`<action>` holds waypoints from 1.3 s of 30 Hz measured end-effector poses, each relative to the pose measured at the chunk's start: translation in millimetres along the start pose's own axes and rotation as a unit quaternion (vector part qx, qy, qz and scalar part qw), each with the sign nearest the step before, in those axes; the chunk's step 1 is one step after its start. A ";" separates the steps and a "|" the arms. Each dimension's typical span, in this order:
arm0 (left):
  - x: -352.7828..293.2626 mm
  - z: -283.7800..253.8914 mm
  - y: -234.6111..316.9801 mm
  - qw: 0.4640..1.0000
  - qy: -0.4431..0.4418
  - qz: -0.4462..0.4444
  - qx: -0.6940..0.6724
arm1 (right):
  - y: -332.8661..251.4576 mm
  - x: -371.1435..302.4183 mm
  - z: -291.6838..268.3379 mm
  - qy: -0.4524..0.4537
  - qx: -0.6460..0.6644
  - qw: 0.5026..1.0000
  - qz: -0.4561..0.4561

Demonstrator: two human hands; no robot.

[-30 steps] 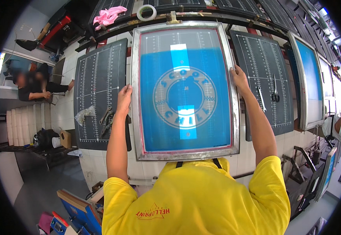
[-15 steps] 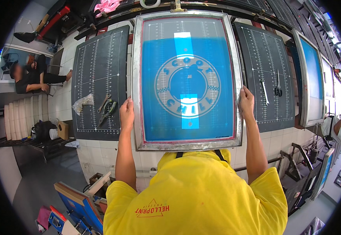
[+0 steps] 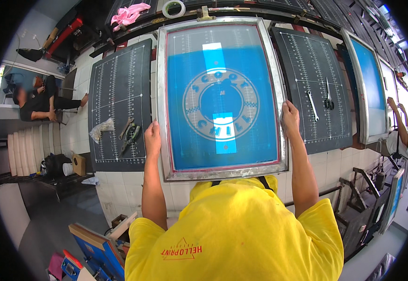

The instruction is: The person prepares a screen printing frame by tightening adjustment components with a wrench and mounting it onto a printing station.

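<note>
A screen printing frame (image 3: 222, 104) with a metal border and blue mesh lies flat before me. A ring design with lettering shows on the mesh. Two light strips, an upper one (image 3: 214, 52) and a lower one (image 3: 224, 140), show through it. My left hand (image 3: 152, 140) grips the left edge of the border, thumb uppermost. On the opposite edge, slightly farther away, my right hand (image 3: 290, 121) is closed the same way. The undersides of both grips are hidden. At the far end, a metal clamp (image 3: 205, 13) meets the border.
The left black gridded board (image 3: 115, 84) bears pliers (image 3: 130, 136) and a plastic bag (image 3: 102, 129). On the right board (image 3: 302, 56) lie a wrench (image 3: 312, 105) and scissors (image 3: 328, 96). Another blue screen (image 3: 370, 79) stands farther right. People are at both sides.
The view has tilted slightly, so the boards and the floor sit turned in the picture. Both hands keep hold of the screen frame, which has hardly shifted.
</note>
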State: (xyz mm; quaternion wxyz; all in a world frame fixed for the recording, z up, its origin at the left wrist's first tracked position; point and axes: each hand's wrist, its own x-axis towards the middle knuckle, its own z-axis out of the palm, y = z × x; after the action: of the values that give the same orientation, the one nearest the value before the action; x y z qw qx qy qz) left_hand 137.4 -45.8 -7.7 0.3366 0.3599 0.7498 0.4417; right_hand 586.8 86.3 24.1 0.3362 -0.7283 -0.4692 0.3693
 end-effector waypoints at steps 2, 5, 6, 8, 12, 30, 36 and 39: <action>-1.0 0.8 2.6 1.000 0.007 -0.001 0.019 | 9.1 3.6 0.5 0.011 -0.020 0.999 -0.028; -1.7 2.3 5.2 0.999 0.016 0.004 0.037 | 10.7 2.9 -0.9 0.000 0.002 1.000 -0.024; -0.8 0.6 2.4 0.999 0.011 0.000 0.037 | 7.3 1.2 -0.8 -0.009 0.008 1.000 -0.016; 1.3 -1.7 -0.9 0.999 -0.002 -0.009 0.037 | 11.9 3.2 1.3 0.001 0.006 0.999 -0.037; 2.7 -0.5 -0.6 0.998 -0.003 0.008 0.058 | 9.6 1.0 1.5 0.007 0.017 0.999 -0.028; 83.9 24.8 35.8 0.991 0.000 0.038 0.128 | -1.6 0.0 2.4 0.015 -0.003 1.000 -0.012; 155.4 41.7 58.3 0.993 0.001 0.021 0.115 | -13.5 46.1 6.7 -0.063 -0.025 0.997 0.028; 185.1 44.9 49.1 0.990 0.008 0.042 0.135 | -22.6 94.1 17.5 -0.103 -0.069 0.992 0.008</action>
State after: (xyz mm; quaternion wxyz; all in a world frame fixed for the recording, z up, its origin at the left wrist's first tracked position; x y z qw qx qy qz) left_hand 91.0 145.2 -15.1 0.2597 0.4297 0.7893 0.3535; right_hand 589.1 184.1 13.4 0.2320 -0.7120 -0.5195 0.4115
